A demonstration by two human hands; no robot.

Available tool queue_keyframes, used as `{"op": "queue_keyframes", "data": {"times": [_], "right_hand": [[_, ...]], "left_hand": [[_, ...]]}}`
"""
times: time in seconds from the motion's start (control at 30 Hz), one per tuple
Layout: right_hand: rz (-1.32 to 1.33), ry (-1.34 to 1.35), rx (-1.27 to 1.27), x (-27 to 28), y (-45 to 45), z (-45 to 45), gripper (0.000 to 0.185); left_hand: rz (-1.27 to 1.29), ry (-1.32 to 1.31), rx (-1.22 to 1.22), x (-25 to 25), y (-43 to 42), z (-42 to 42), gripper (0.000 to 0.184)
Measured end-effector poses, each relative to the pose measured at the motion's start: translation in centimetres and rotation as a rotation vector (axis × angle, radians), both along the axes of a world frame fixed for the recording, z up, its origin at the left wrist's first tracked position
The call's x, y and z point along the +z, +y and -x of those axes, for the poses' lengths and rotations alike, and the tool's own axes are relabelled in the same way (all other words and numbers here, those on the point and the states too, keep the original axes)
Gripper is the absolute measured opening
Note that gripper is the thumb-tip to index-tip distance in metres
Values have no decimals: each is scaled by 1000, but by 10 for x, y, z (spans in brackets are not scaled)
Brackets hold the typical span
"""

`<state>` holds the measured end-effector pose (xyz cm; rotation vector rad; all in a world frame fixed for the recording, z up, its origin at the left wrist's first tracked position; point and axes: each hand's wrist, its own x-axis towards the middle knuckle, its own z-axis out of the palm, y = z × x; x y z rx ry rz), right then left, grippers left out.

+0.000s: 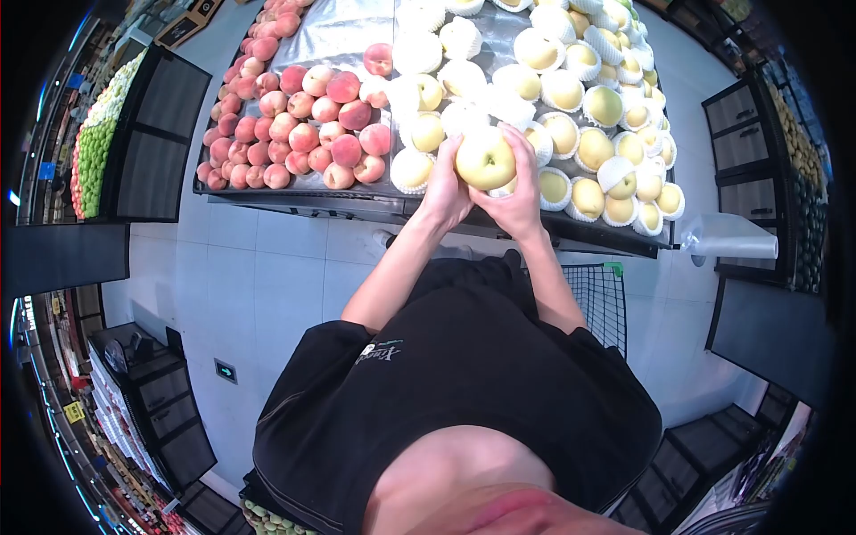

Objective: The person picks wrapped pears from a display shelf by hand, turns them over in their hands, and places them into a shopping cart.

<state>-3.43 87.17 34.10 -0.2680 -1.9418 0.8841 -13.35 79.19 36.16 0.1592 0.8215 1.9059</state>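
A round, pale yellow pear [486, 159] with a dimpled stem end is held between my two hands, above the front edge of the fruit display. My left hand [446, 189] closes on its left side, and my right hand [519, 192] grips it from the right. The pear has no foam net that I can see. Around and behind it lie several yellow pears [593, 149] in white foam nets [538, 51]. Strong light washes out the nets just beyond my hands. To the left, pink-red peaches [303, 137] are piled on the same display.
The display's dark front edge [312, 201] runs before my body. A roll of clear plastic bags [731, 237] sticks out at its right corner. Close to my right side is a wire shopping cart [599, 299]. Another fruit stand [147, 134] is on the left.
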Motion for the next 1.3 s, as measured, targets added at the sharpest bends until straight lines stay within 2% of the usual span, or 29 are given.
{"op": "queue_keyframes", "data": {"times": [0.07,0.17,0.27,0.37,0.47,0.57,0.6,0.7,0.73,0.77,0.83,0.93,1.0,1.03,1.07,1.13,1.17,1.2,1.3], "right_hand": [[-52,-22,32,-2,1,-2,86],[-71,-69,91,-8,0,-6,85],[-75,-139,131,-12,0,-14,85],[-53,-174,150,-22,8,-20,87],[69,-215,81,-31,10,-23,91],[167,-204,30,-32,12,-26,91],[203,-172,18,-37,13,-27,89],[468,-28,18,-30,15,-30,78],[583,30,20,-26,14,-33,74],[786,118,100,-35,19,-34,69],[1178,309,267,-53,33,-37,61],[1377,319,344,-61,37,-47,63],[1475,345,319,-54,34,-50,70],[1499,393,385,-54,35,-52,70],[1522,444,448,-57,35,-55,70],[1568,526,528,-53,34,-60,70],[1493,497,469,-56,34,-62,69],[1417,462,417,-61,34,-61,69],[1057,354,193,-55,36,-52,69]], "left_hand": [[-41,-145,7,-6,0,2,49],[-54,-145,-56,-48,-4,10,50],[-170,-312,-290,-61,-13,19,51],[-98,-354,-335,-36,-16,9,49],[120,-98,-253,-43,-9,-1,52],[148,162,-259,-39,3,-6,48],[145,252,-181,-65,10,-5,44],[134,789,-219,-56,16,14,37],[229,990,-201,-37,19,20,28],[231,1354,-2,-38,29,28,33],[255,1756,242,-16,54,36,46],[251,2249,312,-36,93,53,50],[185,2204,270,-63,117,72,49],[147,2180,243,-64,123,74,48],[80,1991,245,-66,123,77,39],[195,1527,339,-55,124,71,31],[255,1294,373,-51,122,67,27],[325,1269,402,-26,114,54,21],[473,1401,495,-14,103,36,25]]}}
